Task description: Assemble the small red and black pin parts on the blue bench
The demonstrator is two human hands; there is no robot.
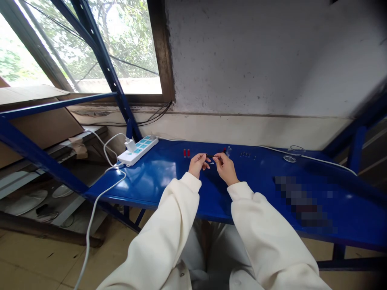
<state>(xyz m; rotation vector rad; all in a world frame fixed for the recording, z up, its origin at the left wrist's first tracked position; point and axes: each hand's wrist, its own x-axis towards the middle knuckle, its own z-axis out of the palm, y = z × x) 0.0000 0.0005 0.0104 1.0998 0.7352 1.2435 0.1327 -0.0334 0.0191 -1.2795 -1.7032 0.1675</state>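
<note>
Above the blue table (154, 177), my left hand (198, 164) and my right hand (224, 167) are raised close together. Between them runs a small, thin black stick-like piece (209, 156), pinched at one end by each hand; its exact kind is too small to make out. Just below it a small white piece (211, 163) shows between the hands. Two red cylinders (186, 153) stand to the left of my left hand. Behind my right hand are a clear plastic piece (228, 151) and something small and red, partly hidden by the fingers.
Several tiny metal parts (245, 154) lie right of my hands. Farther right is a clear glass-like dish (289, 158) and a blurred-out dark object (302, 203). A white power strip (138, 150) sits at the left edge, its white cable (92, 225) hanging to the floor. A wall (256, 60) rises behind.
</note>
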